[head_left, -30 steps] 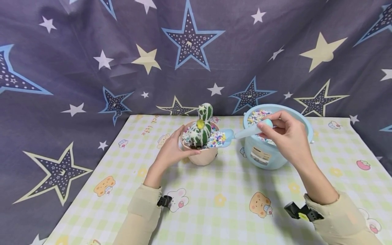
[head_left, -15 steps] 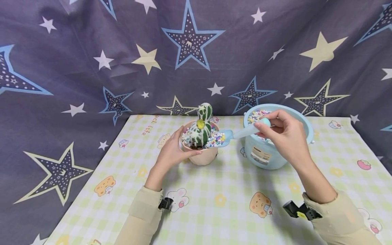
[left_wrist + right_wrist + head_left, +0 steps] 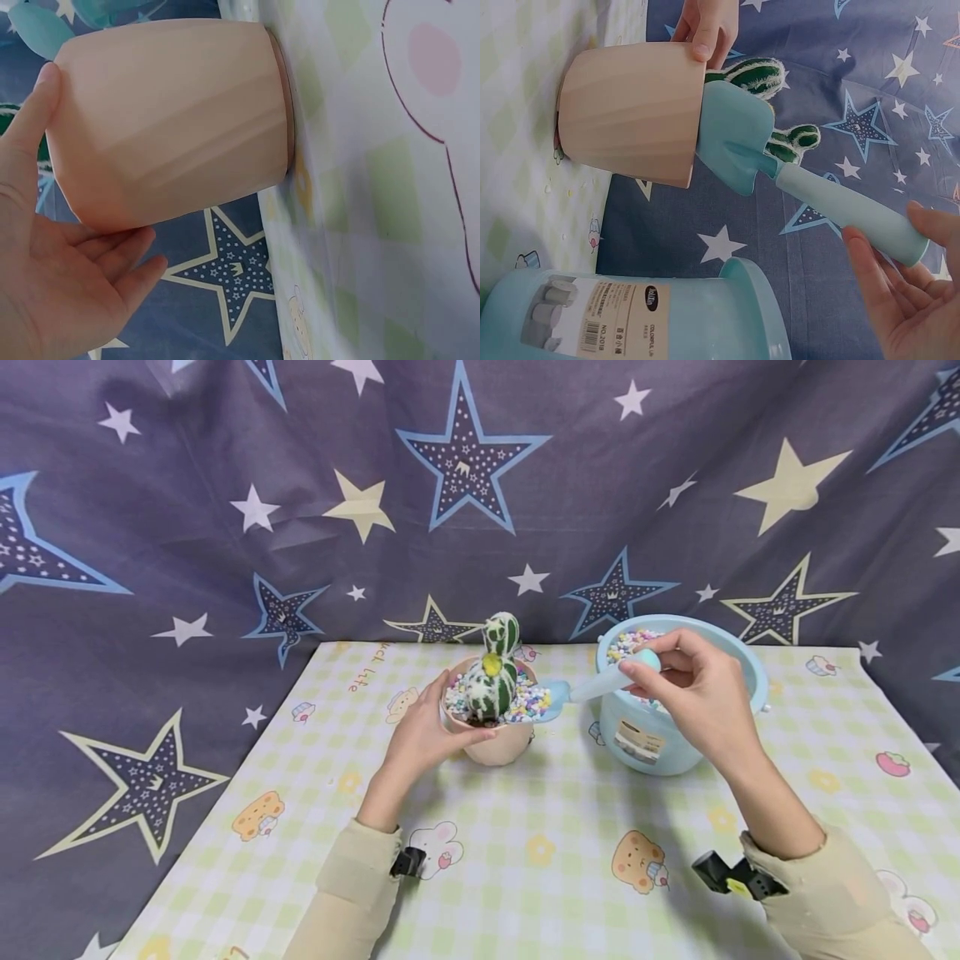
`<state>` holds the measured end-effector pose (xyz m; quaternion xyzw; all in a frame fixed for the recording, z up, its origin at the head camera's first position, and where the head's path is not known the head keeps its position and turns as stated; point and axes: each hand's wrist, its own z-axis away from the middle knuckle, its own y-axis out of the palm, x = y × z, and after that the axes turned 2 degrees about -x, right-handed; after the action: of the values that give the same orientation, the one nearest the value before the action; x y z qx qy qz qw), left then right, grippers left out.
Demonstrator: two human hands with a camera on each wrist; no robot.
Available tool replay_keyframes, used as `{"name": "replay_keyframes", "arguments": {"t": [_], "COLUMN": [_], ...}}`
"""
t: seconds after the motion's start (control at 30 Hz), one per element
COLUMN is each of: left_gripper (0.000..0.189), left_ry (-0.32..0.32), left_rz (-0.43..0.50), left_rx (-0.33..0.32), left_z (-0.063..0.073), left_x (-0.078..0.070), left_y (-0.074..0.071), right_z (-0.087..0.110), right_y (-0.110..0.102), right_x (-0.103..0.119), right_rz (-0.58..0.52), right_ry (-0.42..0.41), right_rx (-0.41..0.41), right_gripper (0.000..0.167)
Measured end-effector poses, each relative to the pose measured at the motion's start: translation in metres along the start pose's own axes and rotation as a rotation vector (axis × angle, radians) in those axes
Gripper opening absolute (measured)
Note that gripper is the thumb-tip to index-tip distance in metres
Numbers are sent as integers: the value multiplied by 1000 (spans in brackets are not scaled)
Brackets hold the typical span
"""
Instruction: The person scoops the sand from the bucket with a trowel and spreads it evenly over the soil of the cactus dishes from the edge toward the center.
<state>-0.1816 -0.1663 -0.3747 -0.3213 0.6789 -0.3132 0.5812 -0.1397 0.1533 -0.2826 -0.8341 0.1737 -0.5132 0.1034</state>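
A peach flower pot stands on the table with a green and white cactus in it, which bears a yellow flower. Small coloured pebbles lie around the cactus and on the blade of a light blue trowel. My left hand grips the pot by its side near the rim, thumb in front and fingers behind. The right hand pinches the end of the trowel's handle. In the right wrist view, the trowel's blade rests at or just over the pot's rim.
A light blue bucket with coloured pebbles inside stands right of the pot, below my right hand. A checked cloth covers the table. Behind it hangs a dark curtain with stars.
The right hand and trowel handle have shifted slightly to the left. My left hand still holds the pot in place.
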Motion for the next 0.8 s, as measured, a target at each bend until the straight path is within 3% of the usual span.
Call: {"name": "replay_keyframes", "arguments": {"t": [0.23, 0.5, 0.8], "left_gripper": [125, 121, 123], "left_ry": [9, 32, 71], "left_rz": [26, 165, 182], "left_rx": [7, 73, 122], "left_z": [0, -7, -16], "left_x": [2, 18, 22], "left_y": [1, -3, -3], "right_z": [0, -1, 0], "right_y": [0, 2, 1], "right_x": [-1, -3, -3], "right_rz": [4, 0, 2], "right_ry": [0, -5, -7], "right_rx": [-5, -7, -6], "right_gripper": [20, 23, 22]}}
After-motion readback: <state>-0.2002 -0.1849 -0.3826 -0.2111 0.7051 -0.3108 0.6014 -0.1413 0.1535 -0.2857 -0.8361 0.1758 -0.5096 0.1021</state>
